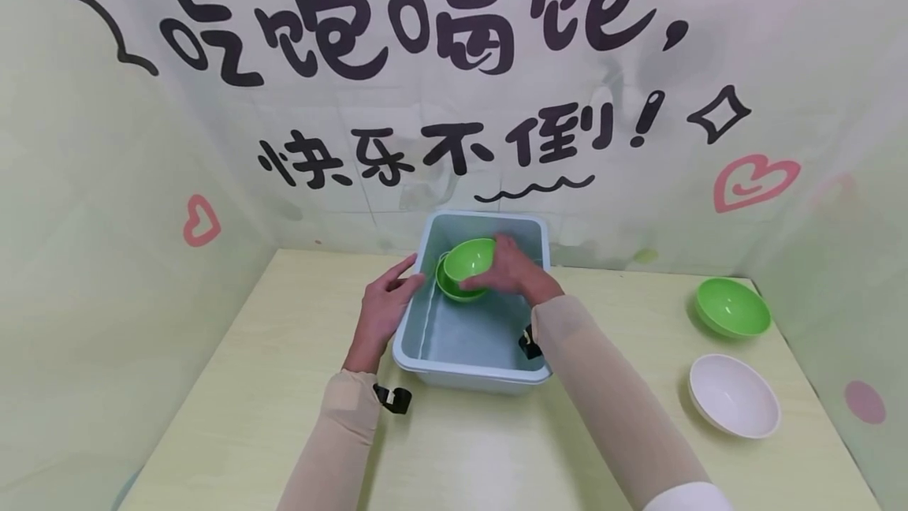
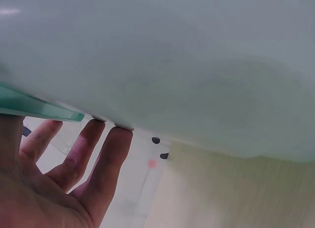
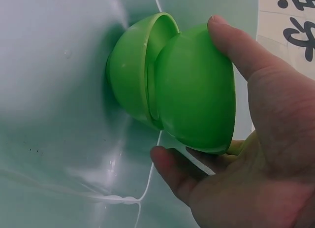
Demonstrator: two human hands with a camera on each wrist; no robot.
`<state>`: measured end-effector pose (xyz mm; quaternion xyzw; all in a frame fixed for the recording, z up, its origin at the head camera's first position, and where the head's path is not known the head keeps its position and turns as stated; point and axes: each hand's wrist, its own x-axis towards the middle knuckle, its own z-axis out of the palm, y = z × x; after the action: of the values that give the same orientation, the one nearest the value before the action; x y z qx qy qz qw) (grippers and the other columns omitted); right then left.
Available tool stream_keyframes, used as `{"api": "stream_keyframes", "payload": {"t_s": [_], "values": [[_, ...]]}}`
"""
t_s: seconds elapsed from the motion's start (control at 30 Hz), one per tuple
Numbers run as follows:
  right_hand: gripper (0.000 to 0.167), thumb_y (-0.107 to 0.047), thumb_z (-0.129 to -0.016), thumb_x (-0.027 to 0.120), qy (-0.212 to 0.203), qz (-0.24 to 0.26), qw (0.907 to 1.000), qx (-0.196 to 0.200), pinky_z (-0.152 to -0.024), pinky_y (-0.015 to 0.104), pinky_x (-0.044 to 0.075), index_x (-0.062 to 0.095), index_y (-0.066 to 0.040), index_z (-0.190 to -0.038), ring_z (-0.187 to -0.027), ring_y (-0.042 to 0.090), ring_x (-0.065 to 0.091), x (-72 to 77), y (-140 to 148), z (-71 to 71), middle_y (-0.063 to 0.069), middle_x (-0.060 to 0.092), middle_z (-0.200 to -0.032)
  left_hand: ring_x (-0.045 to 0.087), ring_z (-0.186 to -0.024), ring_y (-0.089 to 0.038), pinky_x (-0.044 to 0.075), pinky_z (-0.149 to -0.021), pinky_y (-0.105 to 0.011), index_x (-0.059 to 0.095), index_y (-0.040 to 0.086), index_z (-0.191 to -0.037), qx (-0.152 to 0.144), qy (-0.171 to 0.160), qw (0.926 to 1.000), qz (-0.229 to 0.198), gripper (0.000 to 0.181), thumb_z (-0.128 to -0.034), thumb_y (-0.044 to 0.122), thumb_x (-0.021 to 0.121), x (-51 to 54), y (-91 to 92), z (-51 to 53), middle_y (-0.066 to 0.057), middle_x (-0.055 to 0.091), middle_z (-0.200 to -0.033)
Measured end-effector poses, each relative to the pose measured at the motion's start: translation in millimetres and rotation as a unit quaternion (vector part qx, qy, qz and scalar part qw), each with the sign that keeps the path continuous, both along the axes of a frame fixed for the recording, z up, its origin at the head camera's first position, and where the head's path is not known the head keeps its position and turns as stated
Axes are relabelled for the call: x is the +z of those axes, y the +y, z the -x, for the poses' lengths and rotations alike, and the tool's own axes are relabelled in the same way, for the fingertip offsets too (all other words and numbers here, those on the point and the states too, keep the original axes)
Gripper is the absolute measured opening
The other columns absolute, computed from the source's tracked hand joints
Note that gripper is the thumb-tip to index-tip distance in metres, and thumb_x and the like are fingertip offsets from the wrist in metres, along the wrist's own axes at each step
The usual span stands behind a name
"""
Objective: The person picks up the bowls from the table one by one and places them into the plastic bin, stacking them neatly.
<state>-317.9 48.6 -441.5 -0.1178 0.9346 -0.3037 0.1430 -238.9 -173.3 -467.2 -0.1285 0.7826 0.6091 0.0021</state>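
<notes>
A pale blue-grey plastic basin (image 1: 468, 373) stands near the back wall. Inside its back left part, one green bowl (image 1: 470, 259) tilts on top of another green bowl (image 1: 454, 290). My right hand (image 1: 512, 268) reaches into the basin and holds the upper bowl at its rim, which the right wrist view shows closely, with the lower bowl (image 3: 129, 73) against it. Outside the basin's left wall is my left hand (image 1: 385, 304). Its fairly straight fingers (image 2: 110, 159) touch the basin's outer side in the left wrist view; the thumb is hidden there.
To the right on the pale wooden table (image 1: 269, 416) sit another green bowl (image 1: 733, 307) and a white bowl (image 1: 734, 397), one behind the other near the right edge. A printed wall sheet (image 1: 426, 109) encloses the back and sides.
</notes>
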Motion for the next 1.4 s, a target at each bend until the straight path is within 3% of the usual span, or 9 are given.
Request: {"api": "stream_keyframes", "payload": {"t_s": [0.2,0.43,0.77,1.0,1.17,1.4], "values": [[0.115,-0.055,-0.076,0.083,0.016,-0.043,0.9989,0.006,-0.124,0.052,0.028,0.023,-0.001,-0.157,-0.137,0.039,0.041,0.0,0.3,1.1,0.02,0.044,-0.15,0.068,-0.115,-0.04,0.06,-0.091,-0.044,0.059,0.037,-0.143,0.001,0.004,1.0,0.003,0.049,-0.0954,0.045,0.068,-0.6,1.0,-0.4,-0.016,0.07,-0.128],[0.114,-0.053,-0.075,0.085,0.008,-0.042,0.9991,0.0,-0.115,0.052,0.04,0.025,-0.001,-0.156,-0.134,0.041,0.044,0.4,0.3,-0.4,0.02,0.046,-0.146,0.067,-0.116,-0.04,0.059,-0.093,-0.045,0.058,0.037,-0.144,-0.001,0.006,1.0,0.006,0.049,-0.0962,0.044,0.067,1.0,1.2,-1.5,-0.016,0.069,-0.129],[0.107,-0.049,-0.071,0.09,-0.018,-0.073,0.9972,0.007,-0.11,0.049,0.047,0.034,0.002,-0.147,-0.125,0.038,0.052,-0.4,-0.5,-2.1,0.02,0.05,-0.138,0.068,-0.115,-0.039,0.06,-0.091,-0.043,0.06,0.037,-0.143,0.005,0.005,0.9999,0.01,0.048,-0.0961,0.041,0.068,-0.2,1.4,-1.1,-0.017,0.07,-0.128],[0.093,-0.038,-0.08,0.085,-0.03,-0.071,0.9968,0.022,-0.109,0.046,0.048,0.035,0.005,-0.146,-0.121,0.034,0.054,0.2,0.0,-2.8,0.021,0.05,-0.136,0.068,-0.114,-0.04,0.06,-0.089,-0.041,0.06,0.037,-0.142,0.006,0.008,0.9999,0.004,0.048,-0.0958,0.041,0.069,-2.2,0.4,0.5,-0.017,0.07,-0.127],[0.09,-0.03,-0.085,0.08,-0.028,-0.079,0.9958,0.036,-0.112,0.046,0.046,0.031,0.006,-0.151,-0.125,0.034,0.053,0.6,-0.5,-2.5,0.021,0.048,-0.141,0.068,-0.114,-0.041,0.06,-0.093,-0.047,0.06,0.037,-0.142,0.005,0.007,1.0,0.001,0.048,-0.0953,0.042,0.069,-1.7,0.6,0.0,-0.017,0.07,-0.127],[0.087,-0.038,-0.089,0.076,-0.032,-0.087,0.9952,0.03,-0.11,0.047,0.047,0.032,0.008,-0.149,-0.124,0.035,0.054,-0.7,0.0,-2.4,0.025,0.046,-0.141,0.067,-0.115,-0.04,0.057,-0.097,-0.052,0.059,0.038,-0.143,0.004,0.004,1.0,0.006,0.049,-0.0951,0.045,0.068,-1.3,0.5,0.2,-0.017,0.069,-0.128]]}}
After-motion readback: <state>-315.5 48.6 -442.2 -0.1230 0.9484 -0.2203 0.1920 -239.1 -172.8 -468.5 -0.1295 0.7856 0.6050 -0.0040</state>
